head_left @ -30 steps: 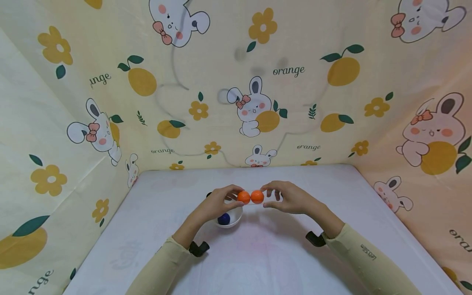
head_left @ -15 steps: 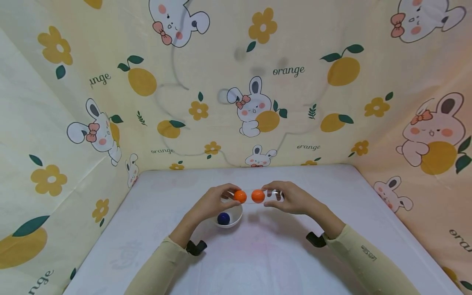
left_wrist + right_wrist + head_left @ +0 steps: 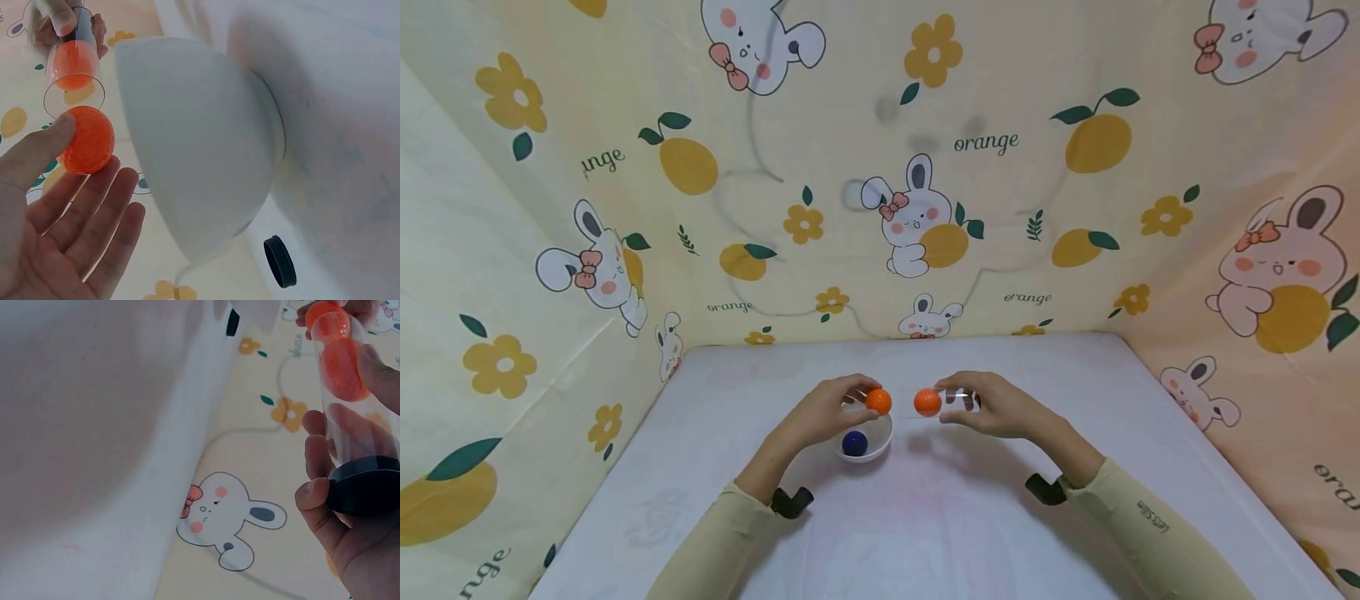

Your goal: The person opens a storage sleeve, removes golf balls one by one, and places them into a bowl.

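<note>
My left hand [image 3: 829, 410] pinches an orange ball [image 3: 89, 140] between thumb and fingers, just outside the mouth of a clear tube. My right hand [image 3: 994, 405] grips that clear tube [image 3: 347, 428], held sideways above the table with its black end cap [image 3: 365, 485] toward the palm. A second orange ball [image 3: 927, 402] lies inside the tube, near the thumb. Under the left hand stands a white bowl [image 3: 187, 144], with a dark blue ball [image 3: 854, 443] in it.
A loose black cap [image 3: 280, 261] lies on the table behind the bowl. The white-covered table [image 3: 970, 533] is enclosed by cream cloth walls [image 3: 850, 125] printed with rabbits and oranges. Both wrists carry black camera mounts [image 3: 792, 502].
My left hand has moved left with its orange ball, out of the tube and away from the other ball. My right hand and the tube have stayed nearly in place.
</note>
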A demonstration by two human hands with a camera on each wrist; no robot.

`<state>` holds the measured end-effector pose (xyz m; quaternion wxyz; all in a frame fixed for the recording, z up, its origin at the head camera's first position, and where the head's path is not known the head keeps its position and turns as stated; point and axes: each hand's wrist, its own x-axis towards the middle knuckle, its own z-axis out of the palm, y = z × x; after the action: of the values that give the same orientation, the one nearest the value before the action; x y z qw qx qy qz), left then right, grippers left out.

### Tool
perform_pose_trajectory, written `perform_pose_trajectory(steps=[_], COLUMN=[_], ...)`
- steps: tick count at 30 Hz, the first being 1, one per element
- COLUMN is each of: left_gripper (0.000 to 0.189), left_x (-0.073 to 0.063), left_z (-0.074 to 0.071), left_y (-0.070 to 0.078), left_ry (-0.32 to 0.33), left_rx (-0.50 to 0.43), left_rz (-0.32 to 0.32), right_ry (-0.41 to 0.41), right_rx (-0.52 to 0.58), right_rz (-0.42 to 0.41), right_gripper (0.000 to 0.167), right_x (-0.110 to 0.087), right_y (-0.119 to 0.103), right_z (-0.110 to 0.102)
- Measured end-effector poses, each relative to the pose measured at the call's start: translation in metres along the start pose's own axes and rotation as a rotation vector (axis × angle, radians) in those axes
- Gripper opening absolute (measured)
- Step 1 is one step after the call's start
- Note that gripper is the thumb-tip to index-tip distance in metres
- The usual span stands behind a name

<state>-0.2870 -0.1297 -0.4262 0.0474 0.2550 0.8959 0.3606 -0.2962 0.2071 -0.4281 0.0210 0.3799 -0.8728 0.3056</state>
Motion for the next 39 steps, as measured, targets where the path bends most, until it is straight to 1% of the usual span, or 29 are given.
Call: perform_pose_trajectory(steps=[5, 9, 14, 24, 30, 39], left_gripper=[0.041, 0.042, 0.042, 0.038, 0.034, 0.033], left_x=[-0.0013, -0.0023, -0.0033, -0.0039, -0.0031, -0.0024], left_z=[-0.0008, -0.0003, -0.0002, -0.0013, -0.0012, 0.0007], left_y=[-0.0018, -0.0043, -0.0058, -0.0067, -0.0069, -0.0058], left_ry=[-0.019, -0.049, -0.072, -0.081, -0.072, -0.074], left_rx=[0.016, 0.06, 0.085, 0.074, 0.042, 0.044], left_rz=[-0.011, -0.005, 0.008, 0.028, 0.009, -0.013], right_ry=[-0.001, 0.004, 0.005, 0.003, 0.004, 0.009], right_rx=[0.016, 0.013, 0.01, -0.002, -0.002, 0.001], right_rz=[0.0, 0.004, 0.014, 0.024, 0.024, 0.024], right_gripper=[0.052, 0.052, 0.052, 0.052, 0.052, 0.053], right_x=[-0.0002, -0.0011, -0.0015, -0.0013, -0.0007, -0.0012], right_y=[-0.0003, 0.0003, -0.0002, -0.0018, -0.0034, -0.0023], right_z=[0.0008, 0.001, 0.0011, 0.0013, 0.001, 0.0021])
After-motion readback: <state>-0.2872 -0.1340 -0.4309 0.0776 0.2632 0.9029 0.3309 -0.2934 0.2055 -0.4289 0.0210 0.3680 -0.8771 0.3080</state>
